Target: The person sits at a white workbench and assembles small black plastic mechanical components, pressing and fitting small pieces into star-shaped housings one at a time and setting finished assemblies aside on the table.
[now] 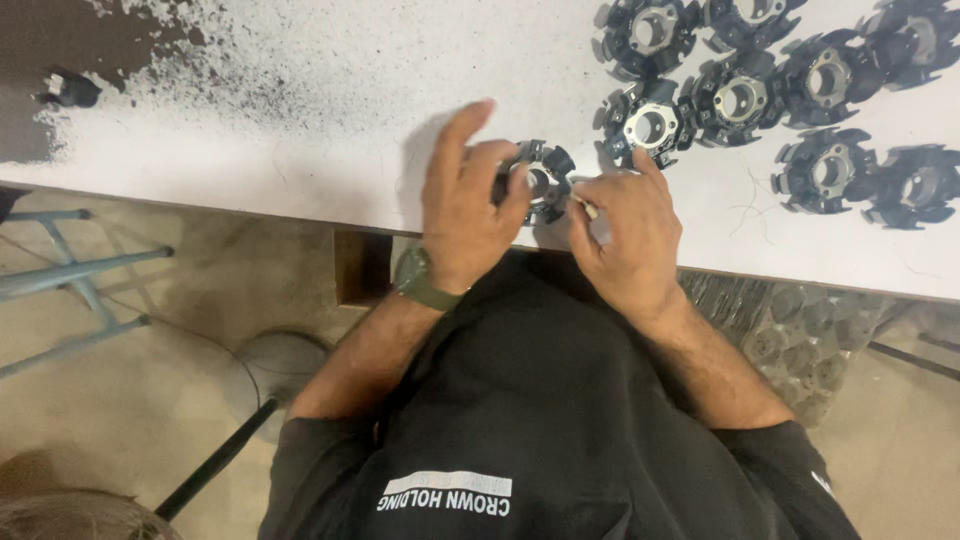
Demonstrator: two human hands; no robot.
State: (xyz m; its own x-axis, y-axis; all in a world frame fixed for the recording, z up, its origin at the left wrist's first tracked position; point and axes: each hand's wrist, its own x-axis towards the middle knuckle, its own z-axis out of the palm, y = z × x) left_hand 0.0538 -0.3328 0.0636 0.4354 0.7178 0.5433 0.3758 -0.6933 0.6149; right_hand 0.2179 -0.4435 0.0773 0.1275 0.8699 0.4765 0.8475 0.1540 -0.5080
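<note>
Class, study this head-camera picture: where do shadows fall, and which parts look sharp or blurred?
Head view: the left hand casts a soft shadow on the white table; the black ring part and both hands look fairly sharp; the right hand holds a thin stick, slightly blurred; the floor below is dim.

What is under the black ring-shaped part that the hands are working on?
The black ring part lies on the white tabletop near its front edge. The left hand covers its left side; the right hand is at its right, so the surface directly beneath stays hidden.
</note>
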